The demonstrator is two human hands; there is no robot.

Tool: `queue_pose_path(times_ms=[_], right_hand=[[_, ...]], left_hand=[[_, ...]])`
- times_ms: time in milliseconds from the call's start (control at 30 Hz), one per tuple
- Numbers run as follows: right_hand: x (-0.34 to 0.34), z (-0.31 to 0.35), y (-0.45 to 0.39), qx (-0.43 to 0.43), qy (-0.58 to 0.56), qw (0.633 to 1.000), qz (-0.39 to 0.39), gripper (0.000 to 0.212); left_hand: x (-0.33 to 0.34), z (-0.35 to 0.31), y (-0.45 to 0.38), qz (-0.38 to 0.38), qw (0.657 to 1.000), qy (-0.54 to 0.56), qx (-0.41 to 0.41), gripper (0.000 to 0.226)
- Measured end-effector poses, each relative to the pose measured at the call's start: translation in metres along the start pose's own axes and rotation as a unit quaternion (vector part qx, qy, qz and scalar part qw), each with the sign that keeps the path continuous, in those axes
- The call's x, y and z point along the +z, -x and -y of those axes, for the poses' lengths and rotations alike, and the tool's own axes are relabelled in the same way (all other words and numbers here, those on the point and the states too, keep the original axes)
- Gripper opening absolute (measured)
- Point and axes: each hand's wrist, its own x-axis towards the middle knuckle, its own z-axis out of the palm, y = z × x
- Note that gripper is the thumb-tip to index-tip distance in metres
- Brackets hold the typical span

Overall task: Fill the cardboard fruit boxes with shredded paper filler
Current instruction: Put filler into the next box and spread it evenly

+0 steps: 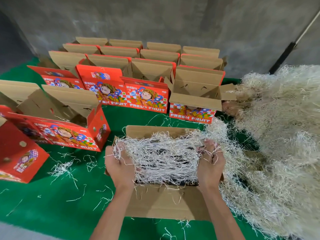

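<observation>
Shredded paper filler (162, 156) stretches between both hands (119, 163) over the open box (166, 203).

I see raw brown corrugated cardboard, matt, inside the open fruit box (166, 201). The stacked boxes (147, 96) wear slightly glossy red printed faces. The shredded paper filler (162, 158) looks pale, thin and crinkled. Green floor covering (52, 201) reads as felt-like cloth; the wall (173, 19) as rough grey concrete.

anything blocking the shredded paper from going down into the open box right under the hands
Nothing visible. Both hands, left and right, hold the pale shredded paper filler directly over the open brown cardboard box, flaps folded outward.
</observation>
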Motion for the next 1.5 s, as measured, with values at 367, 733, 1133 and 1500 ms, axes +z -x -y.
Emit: queue_pose_path(times_ms=[367,733,1133,1500], right_hand=[[-0.010,0.029,0.011,0.003,0.009,0.999,0.033,0.065],[0.031,0.051,0.044,-0.407,0.341,0.793,0.300,0.013],[0.015,0.054,0.029,0.028,0.086,0.973,0.212,0.043],[0.027,0.040,0.033,0.312,-0.225,0.887,0.256,0.070]], left_hand=[[-0.008,-0.023,-0.006,0.029,0.982,0.088,-0.162,0.021],[0.008,-0.042,0.006,0.351,0.849,0.142,-0.369,0.077],[-0.001,-0.031,-0.001,0.114,0.821,0.313,-0.463,0.038],[0.019,-0.045,0.024,0.199,0.899,0.120,-0.371,0.054]])
